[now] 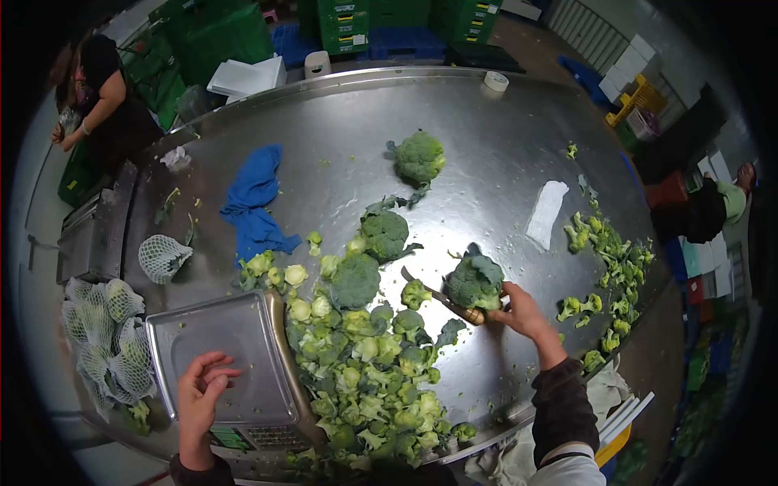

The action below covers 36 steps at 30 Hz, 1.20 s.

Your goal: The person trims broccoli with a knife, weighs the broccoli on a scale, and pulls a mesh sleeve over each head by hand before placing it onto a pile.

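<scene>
The left hand point(201, 390) reaches up from the near left edge, palm down, with its fingers point(220, 374) loosely curled and spread, gripping nothing. The right arm, in a dark sleeve, extends from the near right toward the middle. The right hand point(519, 309) is closed, its wrist bent slightly to the left.

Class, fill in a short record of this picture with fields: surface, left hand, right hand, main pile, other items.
Surface: round steel table
Left hand: empty, fingers curled, over the scale tray
Right hand: holds a knife and a broccoli head, blade pointing toward the pile
Main pile: cut broccoli florets beside the scale
Other items: blue cloth, whole broccoli head farther off, netted bags at the left edge
</scene>
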Each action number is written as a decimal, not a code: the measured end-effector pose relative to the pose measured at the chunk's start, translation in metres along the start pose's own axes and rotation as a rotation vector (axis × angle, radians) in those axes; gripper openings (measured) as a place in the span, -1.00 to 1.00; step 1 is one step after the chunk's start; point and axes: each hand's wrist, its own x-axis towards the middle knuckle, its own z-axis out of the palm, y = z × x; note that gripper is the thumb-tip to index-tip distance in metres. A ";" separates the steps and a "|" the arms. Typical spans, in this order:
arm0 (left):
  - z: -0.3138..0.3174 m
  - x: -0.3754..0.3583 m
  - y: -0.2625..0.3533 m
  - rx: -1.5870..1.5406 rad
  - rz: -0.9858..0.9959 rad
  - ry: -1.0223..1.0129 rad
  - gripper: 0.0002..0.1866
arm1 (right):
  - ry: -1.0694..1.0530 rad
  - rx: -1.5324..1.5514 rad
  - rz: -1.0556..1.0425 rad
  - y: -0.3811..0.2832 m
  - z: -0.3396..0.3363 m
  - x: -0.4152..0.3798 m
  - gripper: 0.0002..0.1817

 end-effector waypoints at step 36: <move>0.099 0.059 0.038 -0.275 0.229 0.089 -0.04 | -0.092 0.525 -0.955 -0.272 0.043 -0.006 -0.14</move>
